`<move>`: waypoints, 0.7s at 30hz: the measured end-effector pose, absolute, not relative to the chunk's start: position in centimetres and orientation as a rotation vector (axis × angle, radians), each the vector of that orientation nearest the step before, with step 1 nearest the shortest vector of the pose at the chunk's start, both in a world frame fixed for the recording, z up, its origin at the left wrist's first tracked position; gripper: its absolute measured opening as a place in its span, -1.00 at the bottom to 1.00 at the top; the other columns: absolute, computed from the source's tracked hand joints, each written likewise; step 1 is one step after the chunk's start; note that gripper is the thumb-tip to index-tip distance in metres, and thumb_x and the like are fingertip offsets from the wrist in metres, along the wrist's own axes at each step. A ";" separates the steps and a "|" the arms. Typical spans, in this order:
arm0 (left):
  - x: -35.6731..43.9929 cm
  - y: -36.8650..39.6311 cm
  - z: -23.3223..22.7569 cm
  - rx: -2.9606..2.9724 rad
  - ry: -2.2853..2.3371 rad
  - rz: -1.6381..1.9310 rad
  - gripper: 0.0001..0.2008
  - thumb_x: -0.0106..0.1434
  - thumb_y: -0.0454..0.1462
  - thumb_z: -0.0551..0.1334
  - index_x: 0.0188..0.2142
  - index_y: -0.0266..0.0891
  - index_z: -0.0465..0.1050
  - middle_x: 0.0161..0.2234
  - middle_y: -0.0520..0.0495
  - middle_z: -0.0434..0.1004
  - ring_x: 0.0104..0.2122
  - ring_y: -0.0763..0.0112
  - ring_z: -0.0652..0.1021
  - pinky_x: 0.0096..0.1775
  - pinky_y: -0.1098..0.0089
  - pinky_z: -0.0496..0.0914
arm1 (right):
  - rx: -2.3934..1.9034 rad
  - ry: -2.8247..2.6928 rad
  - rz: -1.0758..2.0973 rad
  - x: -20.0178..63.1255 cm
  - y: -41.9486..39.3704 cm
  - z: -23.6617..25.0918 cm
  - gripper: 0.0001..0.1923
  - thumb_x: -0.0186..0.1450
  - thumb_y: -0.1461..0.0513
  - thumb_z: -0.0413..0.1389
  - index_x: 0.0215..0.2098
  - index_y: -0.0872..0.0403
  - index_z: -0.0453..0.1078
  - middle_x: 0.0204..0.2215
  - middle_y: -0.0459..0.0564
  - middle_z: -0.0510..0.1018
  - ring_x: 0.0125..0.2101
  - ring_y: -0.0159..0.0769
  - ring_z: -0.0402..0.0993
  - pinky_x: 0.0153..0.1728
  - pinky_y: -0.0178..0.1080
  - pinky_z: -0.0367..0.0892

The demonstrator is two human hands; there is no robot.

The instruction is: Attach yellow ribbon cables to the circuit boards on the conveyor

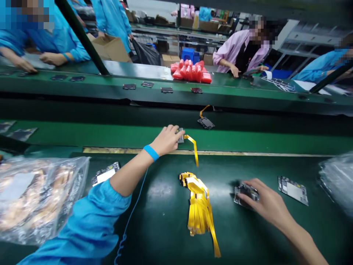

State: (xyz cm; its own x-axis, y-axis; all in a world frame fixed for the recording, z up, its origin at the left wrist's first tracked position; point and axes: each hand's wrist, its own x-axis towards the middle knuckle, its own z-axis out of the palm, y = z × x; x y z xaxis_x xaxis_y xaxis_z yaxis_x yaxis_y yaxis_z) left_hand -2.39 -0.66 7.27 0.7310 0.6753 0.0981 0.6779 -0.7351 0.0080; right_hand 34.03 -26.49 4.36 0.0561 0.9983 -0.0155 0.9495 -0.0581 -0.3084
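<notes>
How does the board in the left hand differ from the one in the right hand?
A yellow strip extends from the left-hand board; none shows on the right-hand board.
The left-hand board is at the green belt, the right-hand board over the nearer work surface.
Both are partly covered by fingers.

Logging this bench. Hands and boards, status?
Left hand holding ribboned board. Right hand gripping second board. Yellow ribbon bundle left of right hand. Blue cord beside left sleeve.
</notes>
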 end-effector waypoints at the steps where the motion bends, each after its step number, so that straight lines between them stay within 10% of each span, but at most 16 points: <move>1: -2.7 -0.4 7.4 -2.827 -1.232 -0.193 -0.43 0.28 -0.40 0.20 0.30 -0.25 0.35 0.26 -0.38 0.38 0.19 -0.11 0.39 0.09 0.02 0.35 | -2.149 -2.000 0.324 34.6 -27.1 4.0 -0.52 0.33 -0.18 0.16 -0.01 -0.08 0.57 -0.04 0.04 0.66 -0.29 -0.08 0.68 -0.40 -0.20 0.46; 9: -3.2 -3.1 5.8 -2.915 -1.449 -0.496 -0.53 0.37 -0.25 0.26 0.25 -0.20 0.43 0.29 -0.28 0.40 0.27 -0.03 0.39 0.15 0.01 0.40 | -2.312 -1.890 0.450 36.8 -28.2 1.2 -0.41 0.15 -0.18 0.22 0.03 -0.08 0.51 0.08 0.08 0.62 -0.29 0.00 0.69 -0.42 -0.15 0.48; 21: -2.5 -5.1 4.7 -3.138 -1.362 -0.962 -0.64 0.38 -0.26 0.27 0.14 -0.22 0.53 0.18 -0.23 0.53 0.19 0.08 0.51 0.21 0.07 0.43 | -2.394 -1.779 0.565 38.1 -24.8 2.1 -0.44 0.18 -0.26 0.11 -0.18 -0.03 0.54 -0.40 0.05 0.69 -0.43 0.00 0.64 -0.48 -0.18 0.38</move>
State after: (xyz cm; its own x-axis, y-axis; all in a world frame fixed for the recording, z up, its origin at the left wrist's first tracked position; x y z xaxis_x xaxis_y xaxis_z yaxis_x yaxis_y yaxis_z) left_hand -2.54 -5.05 4.69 0.5781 0.7569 0.3047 0.5399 -0.6349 0.5527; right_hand 38.09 -24.81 2.11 0.2462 0.9414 -0.2305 0.9020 -0.3095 -0.3009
